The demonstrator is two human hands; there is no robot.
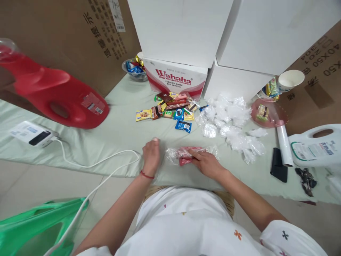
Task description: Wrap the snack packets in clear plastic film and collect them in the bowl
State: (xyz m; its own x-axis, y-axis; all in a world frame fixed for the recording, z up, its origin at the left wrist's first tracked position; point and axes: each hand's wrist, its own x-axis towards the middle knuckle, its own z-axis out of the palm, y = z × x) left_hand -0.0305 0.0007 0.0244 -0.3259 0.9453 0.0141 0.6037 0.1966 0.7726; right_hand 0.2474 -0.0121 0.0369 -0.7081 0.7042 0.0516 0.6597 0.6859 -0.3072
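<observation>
Red packet (185,161): in the head view, it lies near the middle of the table's (119,124) near edge, with crinkled clear film (172,155) about it, partly under the right hand (207,164).
Right fingers: straightened and laid on the packet, not closed round it; a light, flat touch should hold it without crushing what is inside.
Left hand (151,153): just beyond the film's left end, fingers curled; whether they pinch a film edge, I cannot tell. It looks well placed to draw that end taut while the right hand holds down the middle.
Clear film: loose and puckered to the left and right of the packet; smoothing from the middle outward would likely press out trapped air, and slow pulls lower the risk of tearing.
Snack packs (183,125): heaped on the far side, apart from the hands; best left clear of the film.
Clear bundles (222,112): piled far and to the right; a loose film end could catch on the nearest ones.
White cable (125,152): loops left of the left hand; mind the elbow there.
</observation>
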